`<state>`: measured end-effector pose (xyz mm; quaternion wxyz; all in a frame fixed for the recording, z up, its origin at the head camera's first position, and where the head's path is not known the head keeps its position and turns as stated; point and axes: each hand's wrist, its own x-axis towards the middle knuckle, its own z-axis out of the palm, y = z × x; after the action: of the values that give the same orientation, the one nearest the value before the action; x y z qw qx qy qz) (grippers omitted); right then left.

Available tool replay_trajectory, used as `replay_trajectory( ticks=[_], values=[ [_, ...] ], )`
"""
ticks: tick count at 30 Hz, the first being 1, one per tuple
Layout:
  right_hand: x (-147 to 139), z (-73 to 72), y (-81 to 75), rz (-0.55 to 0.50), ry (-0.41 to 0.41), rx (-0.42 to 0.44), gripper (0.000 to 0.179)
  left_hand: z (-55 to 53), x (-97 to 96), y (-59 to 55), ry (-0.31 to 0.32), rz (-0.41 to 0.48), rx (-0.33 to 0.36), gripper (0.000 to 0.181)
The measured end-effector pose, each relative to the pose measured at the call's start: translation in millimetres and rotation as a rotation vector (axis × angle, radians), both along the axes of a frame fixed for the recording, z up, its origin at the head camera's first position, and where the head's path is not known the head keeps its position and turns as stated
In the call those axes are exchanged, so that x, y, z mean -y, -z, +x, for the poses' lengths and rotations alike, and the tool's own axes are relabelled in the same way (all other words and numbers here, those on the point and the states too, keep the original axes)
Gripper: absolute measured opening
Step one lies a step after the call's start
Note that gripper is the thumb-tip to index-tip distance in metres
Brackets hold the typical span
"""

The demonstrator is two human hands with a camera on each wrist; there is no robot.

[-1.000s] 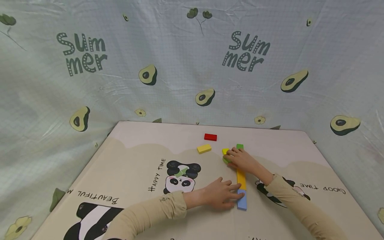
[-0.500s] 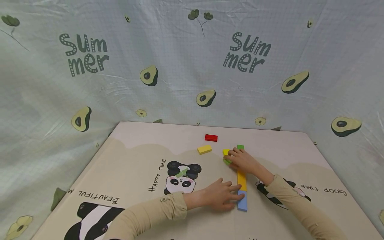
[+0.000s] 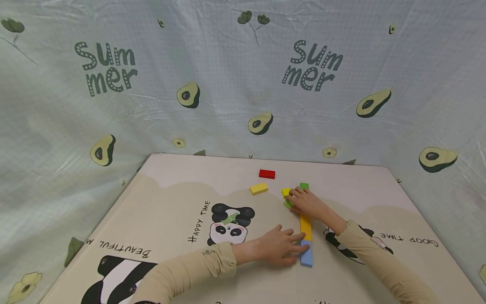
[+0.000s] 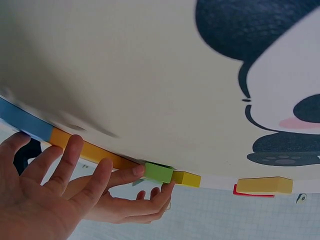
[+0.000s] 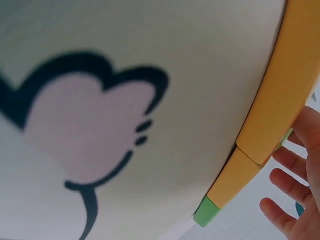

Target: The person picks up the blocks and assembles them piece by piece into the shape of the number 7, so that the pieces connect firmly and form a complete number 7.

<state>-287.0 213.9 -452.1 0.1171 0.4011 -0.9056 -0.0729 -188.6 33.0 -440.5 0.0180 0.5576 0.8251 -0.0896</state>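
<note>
A row of blocks runs away from me: a blue block [image 3: 306, 258] nearest, orange blocks [image 3: 306, 228] after it, a green block [image 3: 304, 185] at the far end. My left hand [image 3: 279, 249] has its fingers spread, fingertips at the left side of the blue and orange blocks. Farther up, my right hand [image 3: 308, 204] reaches over the row and covers part of it. Its thumb and a finger pinch a light green block [image 4: 158, 172], which lies left of the row. Right beyond that block is a yellow block [image 3: 286, 193], partly behind the fingers.
A pale yellow block [image 3: 259, 188] and a red block [image 3: 267, 174] lie farther left and back on the panda-print tabletop [image 3: 171, 219]. Behind the table hangs a curtain [image 3: 220, 63] printed with avocados.
The light green block has turned and shifted slightly in my right hand's fingers, and a small gap shows between it and the yellow block. My left hand has stayed in place.
</note>
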Motion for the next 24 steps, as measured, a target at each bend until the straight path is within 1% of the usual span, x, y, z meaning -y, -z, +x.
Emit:
replay_trajectory(
  ticks=[6, 12, 17, 24],
  values=[
    [-2.0, -2.4, -0.7, -0.023, 0.018, 0.017, 0.034, -0.1, 0.7, -1.3, -0.006, 0.002, 0.010, 0.048],
    [-3.7, -4.4, -3.4, -0.040, 0.010, 0.014, 0.033, 0.1, 0.9, -1.9, -0.011, 0.001, 0.020, 0.048],
    [-5.4, -4.9, -5.9, -0.044, 0.022, 0.008, 0.034, 0.7, 1.1, -0.7, -0.007, -0.001, 0.007, 0.048],
    [-10.6, -10.1, -5.0, -0.059, 0.067, 0.010, 0.035, 0.7, 0.8, 0.1, -0.003, -0.001, -0.010, 0.048]
  ],
)
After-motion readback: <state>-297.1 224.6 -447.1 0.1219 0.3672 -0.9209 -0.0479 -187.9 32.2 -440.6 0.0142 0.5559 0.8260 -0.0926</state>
